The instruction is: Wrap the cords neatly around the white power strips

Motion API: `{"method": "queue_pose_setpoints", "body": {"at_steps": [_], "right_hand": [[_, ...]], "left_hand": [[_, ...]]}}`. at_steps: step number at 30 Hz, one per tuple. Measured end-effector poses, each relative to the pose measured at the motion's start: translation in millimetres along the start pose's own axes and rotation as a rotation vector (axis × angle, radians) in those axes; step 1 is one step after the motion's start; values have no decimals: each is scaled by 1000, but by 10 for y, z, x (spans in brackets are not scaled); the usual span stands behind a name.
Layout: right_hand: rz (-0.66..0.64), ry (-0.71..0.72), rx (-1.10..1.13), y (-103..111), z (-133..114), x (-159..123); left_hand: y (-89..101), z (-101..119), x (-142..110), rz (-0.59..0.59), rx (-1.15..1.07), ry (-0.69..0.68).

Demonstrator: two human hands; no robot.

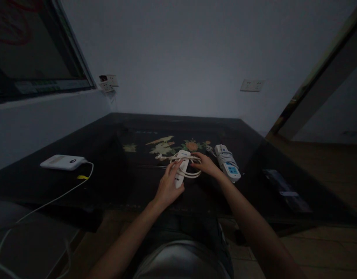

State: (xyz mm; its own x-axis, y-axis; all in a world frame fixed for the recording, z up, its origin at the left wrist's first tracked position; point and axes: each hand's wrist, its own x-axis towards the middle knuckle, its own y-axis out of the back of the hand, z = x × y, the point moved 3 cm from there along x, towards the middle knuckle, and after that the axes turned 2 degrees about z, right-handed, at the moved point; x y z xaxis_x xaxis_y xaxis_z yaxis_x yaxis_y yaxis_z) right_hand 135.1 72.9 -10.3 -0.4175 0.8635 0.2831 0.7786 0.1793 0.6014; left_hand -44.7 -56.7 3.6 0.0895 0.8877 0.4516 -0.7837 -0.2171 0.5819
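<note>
A white power strip (180, 179) lies in front of me on the black table, tilted a little, with loops of its white cord (191, 175) around and across it. My left hand (167, 184) grips the strip from the left, fingers over its top and thumb at its near end. At the strip's right side, my right hand (205, 163) has its fingers closed on the looped cord. The cord's plug end (160, 157) sticks out to the left. Another power strip (231, 169), white with blue sockets and its cord wound round it, rests to the right.
The black table (108, 186) bears a bird-and-flower picture (163, 147). A white power bank (62, 162) with a cable lies left, beside a yellow tab (82, 177). A dark flat packet (286, 190) is at right. Wall sockets (252, 85) are behind.
</note>
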Motion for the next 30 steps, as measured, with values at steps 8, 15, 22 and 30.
{"method": "queue_pose_setpoints", "body": {"at_steps": [8, 15, 22, 30], "right_hand": [[-124, -44, 152, -83, -121, -64], [-120, -46, 142, -138, -288, -126], [-109, -7, 67, -136, -320, -165], [-89, 9, 141, -48, -263, -147]], "left_hand": [[-12, -101, 36, 23, 12, 22], [-60, -140, 38, 26, 11, 99], [-15, -189, 16, -56, -35, 86], [274, -271, -98, -150, -9, 86]]}}
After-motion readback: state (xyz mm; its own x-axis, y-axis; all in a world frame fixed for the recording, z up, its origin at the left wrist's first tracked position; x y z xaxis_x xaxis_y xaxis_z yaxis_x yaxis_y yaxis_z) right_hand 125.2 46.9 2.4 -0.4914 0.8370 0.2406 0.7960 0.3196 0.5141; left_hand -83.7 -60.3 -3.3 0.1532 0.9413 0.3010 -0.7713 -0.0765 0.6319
